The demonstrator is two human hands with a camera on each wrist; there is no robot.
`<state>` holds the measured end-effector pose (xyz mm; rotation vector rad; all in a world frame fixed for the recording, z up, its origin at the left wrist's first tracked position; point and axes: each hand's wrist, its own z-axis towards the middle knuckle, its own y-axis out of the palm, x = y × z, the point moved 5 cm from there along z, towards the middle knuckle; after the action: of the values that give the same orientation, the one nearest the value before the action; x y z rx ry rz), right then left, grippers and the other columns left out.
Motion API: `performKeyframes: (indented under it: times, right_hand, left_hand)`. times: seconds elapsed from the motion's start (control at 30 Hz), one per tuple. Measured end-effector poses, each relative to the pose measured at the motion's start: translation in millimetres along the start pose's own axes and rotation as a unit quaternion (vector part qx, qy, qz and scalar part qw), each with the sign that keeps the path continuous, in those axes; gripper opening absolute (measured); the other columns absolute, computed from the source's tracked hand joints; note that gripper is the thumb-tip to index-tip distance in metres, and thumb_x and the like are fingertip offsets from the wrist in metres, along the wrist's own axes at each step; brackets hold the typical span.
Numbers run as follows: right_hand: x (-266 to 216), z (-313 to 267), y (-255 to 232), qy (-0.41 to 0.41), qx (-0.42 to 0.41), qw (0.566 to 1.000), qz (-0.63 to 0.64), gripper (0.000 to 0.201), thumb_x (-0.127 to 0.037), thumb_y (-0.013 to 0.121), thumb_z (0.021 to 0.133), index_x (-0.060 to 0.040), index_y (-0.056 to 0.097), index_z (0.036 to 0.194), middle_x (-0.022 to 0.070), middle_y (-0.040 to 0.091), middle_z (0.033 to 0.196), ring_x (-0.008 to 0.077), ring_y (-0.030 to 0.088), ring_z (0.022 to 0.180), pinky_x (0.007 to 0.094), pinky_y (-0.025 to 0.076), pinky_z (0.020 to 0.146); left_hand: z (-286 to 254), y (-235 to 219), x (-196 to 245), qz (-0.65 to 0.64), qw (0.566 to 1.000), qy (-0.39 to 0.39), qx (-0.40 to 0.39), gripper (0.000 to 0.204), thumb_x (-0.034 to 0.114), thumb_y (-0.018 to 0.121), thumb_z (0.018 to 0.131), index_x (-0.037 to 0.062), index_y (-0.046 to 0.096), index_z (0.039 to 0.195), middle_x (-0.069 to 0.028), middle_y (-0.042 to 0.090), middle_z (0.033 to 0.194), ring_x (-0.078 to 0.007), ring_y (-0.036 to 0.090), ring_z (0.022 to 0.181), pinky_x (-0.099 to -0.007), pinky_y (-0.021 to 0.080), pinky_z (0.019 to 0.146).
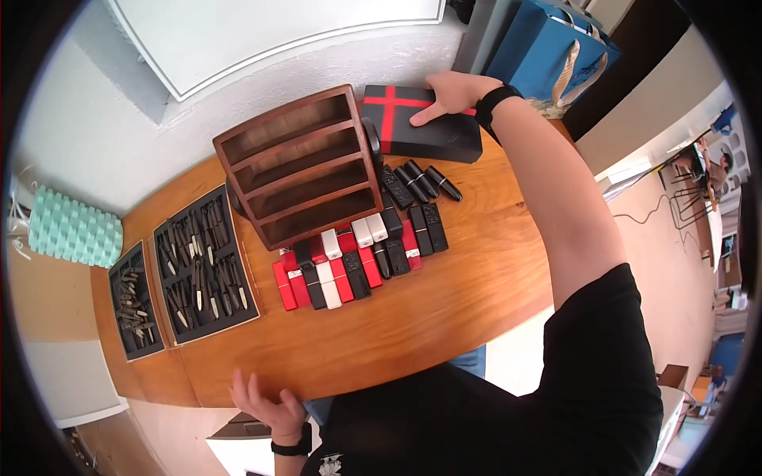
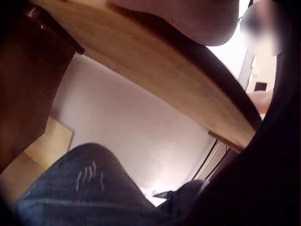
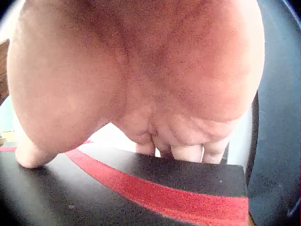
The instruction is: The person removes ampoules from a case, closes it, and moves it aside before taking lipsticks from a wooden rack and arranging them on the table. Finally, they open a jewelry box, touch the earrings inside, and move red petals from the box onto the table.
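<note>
A black box with a red ribbon band (image 1: 432, 143) lies at the back right of the wooden table. My right hand (image 1: 456, 94) grips it, the thumb on its top and the fingers bent down over the far edge; the right wrist view shows the hand (image 3: 141, 84) over the box top (image 3: 108, 188). Fingertips are hidden behind that edge. At the table's front edge my left hand (image 1: 270, 406) rests with fingers loosely spread, holding nothing. In the left wrist view only part of this hand (image 2: 197, 19) shows, above the table's underside.
A wooden rack with shelves (image 1: 305, 166) stands mid-table, black wheel-like parts at its sides. Red, white and black small boxes (image 1: 355, 274) stand before it, black tubes (image 1: 429, 181) right of it. Two trays of dark pieces (image 1: 208, 317) lie left. A blue bag (image 1: 540, 59) stands behind.
</note>
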<state>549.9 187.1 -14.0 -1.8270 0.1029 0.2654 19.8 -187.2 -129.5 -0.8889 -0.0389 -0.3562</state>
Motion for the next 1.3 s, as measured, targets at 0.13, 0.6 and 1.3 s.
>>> performKeyframes:
  times: [0.13, 0.6, 1.3]
  right_hand:
    - [0, -6, 4, -0.008, 0.015, 1.000, 0.011, 0.102, -0.074, 0.085, 0.076, 0.0100, 0.062, 0.130, 0.0296, 0.071, 0.123, 0.0404, 0.070, 0.117, 0.0449, 0.055, 0.099]
    - [12, -19, -14, -0.003, 0.154, 0.988, 0.017, 0.094, -0.076, 0.077, 0.083, 0.0107, 0.070, 0.118, 0.0306, 0.074, 0.111, 0.0397, 0.074, 0.106, 0.0449, 0.056, 0.094]
    - [-130, -254, 91, -0.221, -0.065, 0.966, 0.122, 0.079, -0.065, 0.085, 0.078, 0.0017, 0.058, 0.110, 0.0239, 0.067, 0.096, 0.0491, 0.067, 0.097, 0.0505, 0.055, 0.082]
  left_hand:
    - [2, 11, 2, 0.047, 0.998, 0.027, -0.028, 0.052, 0.042, 0.043, 0.110, 0.0013, 0.058, 0.139, -0.0252, 0.061, 0.148, -0.0444, 0.057, 0.135, -0.0572, 0.035, 0.119]
    - [6, 12, 3, 0.037, 0.999, 0.025, -0.027, 0.044, 0.039, 0.045, 0.109, 0.0037, 0.062, 0.129, -0.0247, 0.065, 0.144, -0.0420, 0.060, 0.131, -0.0543, 0.038, 0.114]
    - [45, 2, 37, -0.099, 0.984, 0.017, -0.145, 0.035, 0.012, 0.068, 0.092, 0.0008, 0.069, 0.125, -0.0180, 0.071, 0.129, -0.0404, 0.063, 0.119, -0.0504, 0.043, 0.108]
